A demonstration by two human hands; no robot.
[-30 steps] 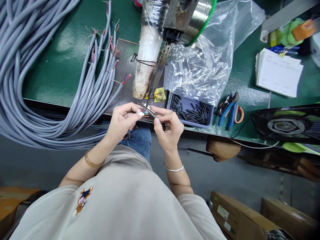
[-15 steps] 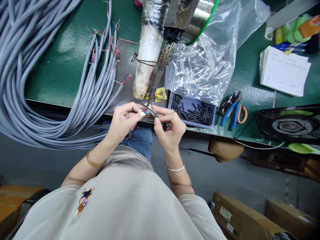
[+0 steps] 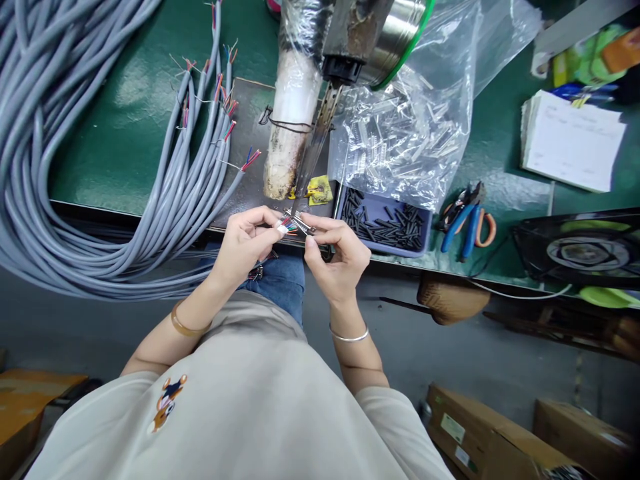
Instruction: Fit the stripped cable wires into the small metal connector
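My left hand point(image 3: 249, 241) is closed, pinching the coloured wires point(image 3: 289, 226) of a cable end between thumb and forefinger. Opposite it, my right hand point(image 3: 340, 253) pinches a small, metallic-looking connector point(image 3: 304, 227) against those wires. Whether each wire touches a pin is too small to tell. Just above both hands, the tip of a mounted soldering iron point(image 3: 320, 130) points down at the connector. A spool of solder wire point(image 3: 397, 43) with a green rim hangs beside the iron.
Grey cables point(image 3: 150, 233) with stripped ends lie in a thick bundle at left. Right of my hands are a purple tray point(image 3: 427, 233) of black tubes, a clear bag point(image 3: 400, 140) of small parts and blue-and-orange pliers point(image 3: 470, 227). A white-wrapped tube point(image 3: 293, 100) stands beside the iron.
The connector and my right fingers have shifted very slightly left and down near the iron's tip. My left hand keeps its pinch on the wires, almost in place.
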